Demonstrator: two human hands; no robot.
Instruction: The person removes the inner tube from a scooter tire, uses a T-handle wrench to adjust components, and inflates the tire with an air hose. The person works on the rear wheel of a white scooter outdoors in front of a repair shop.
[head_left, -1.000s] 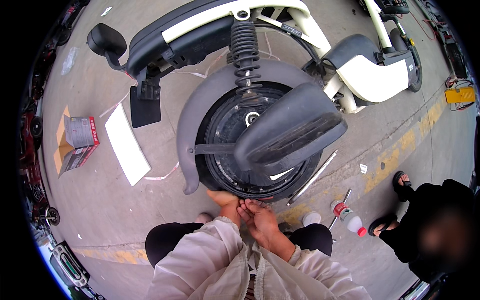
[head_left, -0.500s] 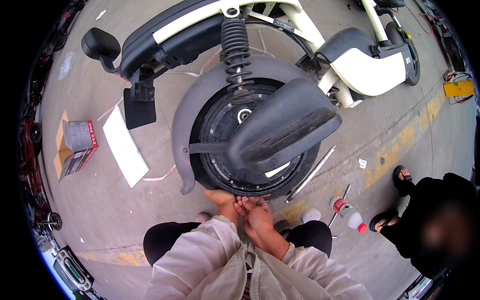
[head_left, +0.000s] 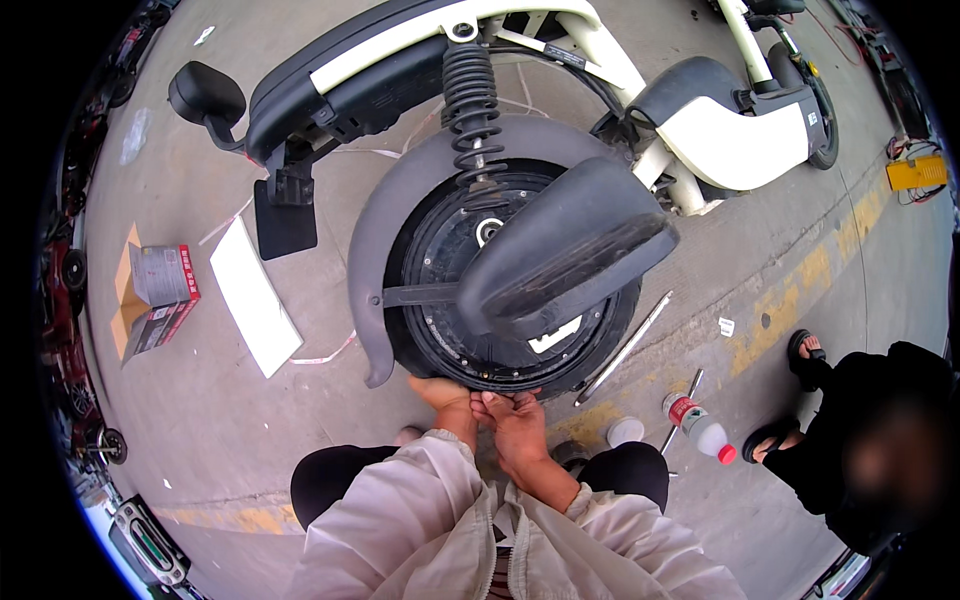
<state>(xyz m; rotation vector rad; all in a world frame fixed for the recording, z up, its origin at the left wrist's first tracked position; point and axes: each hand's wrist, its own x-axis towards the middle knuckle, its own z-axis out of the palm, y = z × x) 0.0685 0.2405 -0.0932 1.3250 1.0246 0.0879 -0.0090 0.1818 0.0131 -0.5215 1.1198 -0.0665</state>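
Note:
A white-and-black scooter lies across the upper view, its rear wheel (head_left: 450,330) facing me under a grey fender (head_left: 370,260), a coiled shock absorber (head_left: 466,95) and a black cover (head_left: 555,265). My left hand (head_left: 445,398) is at the tyre's bottom edge, its fingers hidden beneath the tyre. Just right of it, my right hand (head_left: 512,428) touches the lower tyre edge with curled, pinched fingers. What they pinch is too hidden to make out.
Left lie an open box (head_left: 160,300) and a white sheet (head_left: 255,300). Right are metal bars (head_left: 625,348), a plastic bottle (head_left: 700,430), a white lid (head_left: 625,431), a yellow device (head_left: 915,172) and a crouching person in black (head_left: 855,400). Other vehicles line the rim.
The view has shifted slightly, placing the scooter a little higher in the picture. Both hands stay under the tyre; my right fingers have shifted slightly along its edge.

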